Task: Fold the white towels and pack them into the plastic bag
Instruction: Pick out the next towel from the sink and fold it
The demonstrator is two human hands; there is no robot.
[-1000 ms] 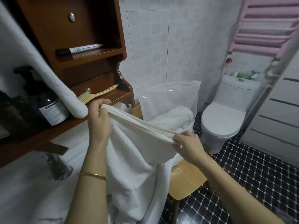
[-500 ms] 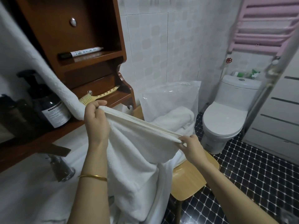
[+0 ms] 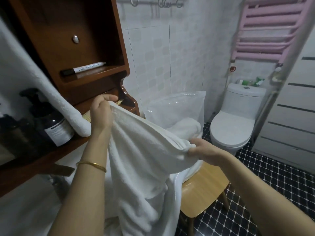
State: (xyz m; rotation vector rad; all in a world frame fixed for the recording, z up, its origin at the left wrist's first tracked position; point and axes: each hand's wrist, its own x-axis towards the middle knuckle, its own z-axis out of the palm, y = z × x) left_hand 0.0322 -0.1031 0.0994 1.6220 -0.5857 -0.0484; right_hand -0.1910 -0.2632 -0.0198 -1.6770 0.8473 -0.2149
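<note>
A large white towel (image 3: 143,164) hangs in front of me, held up by its top edge. My left hand (image 3: 100,113) grips one end of that edge, raised near the wooden shelf. My right hand (image 3: 202,149) pinches the other end, lower and to the right. The cloth sags between them and drapes down past the chair. Behind it a clear plastic bag (image 3: 177,106) stands upright on the wooden chair (image 3: 202,188), with another white towel (image 3: 185,126) bunched at its base.
A dark wooden shelf unit (image 3: 71,48) at left holds a marker (image 3: 85,68), a dark pump bottle (image 3: 52,123) and a brush. A rolled white towel (image 3: 56,99) slants across it. A toilet (image 3: 235,120) stands at right on black tiled floor; a pink rack (image 3: 272,28) hangs above.
My left hand has risen with its end of the towel edge, while my right hand has dropped lower. The top edge, taut before, now sags and bunches at the right hand.
</note>
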